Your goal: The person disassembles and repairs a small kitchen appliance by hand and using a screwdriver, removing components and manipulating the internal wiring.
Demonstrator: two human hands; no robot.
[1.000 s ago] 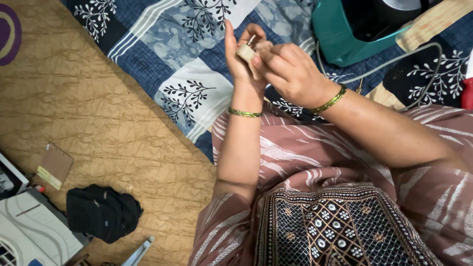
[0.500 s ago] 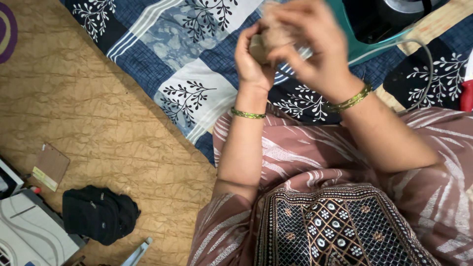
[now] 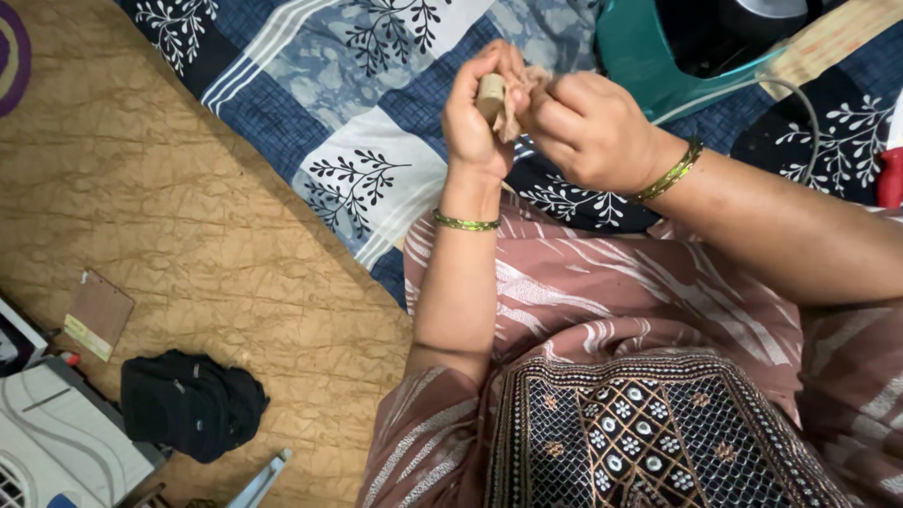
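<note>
Lowered slightly since the earlier frame, left hand [image 3: 478, 113] grips a small tan roll [image 3: 490, 97]; right hand [image 3: 588, 132] pinches its soft, light, flimsy-looking loose end [image 3: 515, 105].

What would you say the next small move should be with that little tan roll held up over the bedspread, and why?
Probably draw the right hand a little further away to pull out more of the loose beige strip. The left hand pinches the tan roll upright, and the strip's end sits bunched between both hands, not yet taut.
</note>
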